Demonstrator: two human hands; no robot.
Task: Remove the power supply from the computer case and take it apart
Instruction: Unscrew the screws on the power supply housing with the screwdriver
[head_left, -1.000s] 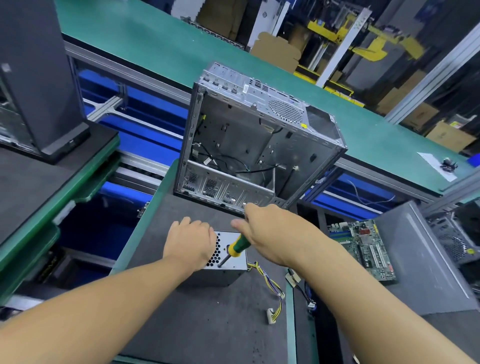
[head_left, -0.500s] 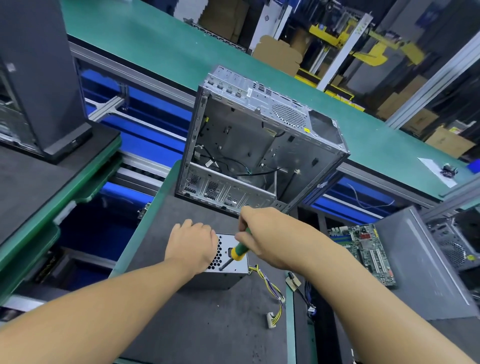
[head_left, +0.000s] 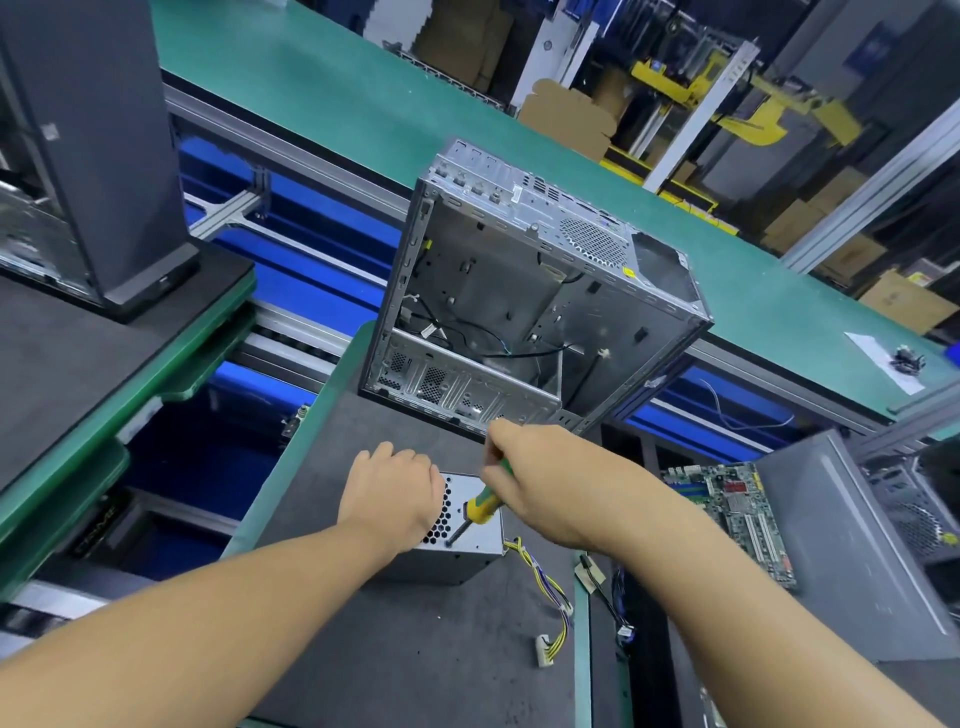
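**A:** What's changed vs a sec ago?

**B:** Not much. R hand (head_left: 545, 483) has rolled a little round the driver (head_left: 484, 508) & the shaft sits a touch steeper. The tip hasn't left its spot on top of the PSU (head_left: 479, 541), just beside the vent holes. L hand (head_left: 389, 493) is in the same place.

**A:** Fingers?

**B:** R fingers are wrapped tight round the green/yellow handle. L hand lies on the PSU's left top, fingers bent over the far edge, tips hidden. Looks like it's bracing the box.

**A:** Where's the PSU then?

**B:** Already out. It sits on the dark bench (head_left: 415, 665) mat, just in front of the case (head_left: 519, 291); can't tell if they touch. Its cable loom (head_left: 548, 584) trails off to the right, plug loose on the mat.

**A:** So step = ?

**B:** Teardown, imo: backing out a lid screw. The screw head is too small to see.

**A:** Next?

**B:** Prob. hold the tip seated & square while L hand stops the box skidding. Then lift the screw off & go to the next one. The lid only comes off once all are out.
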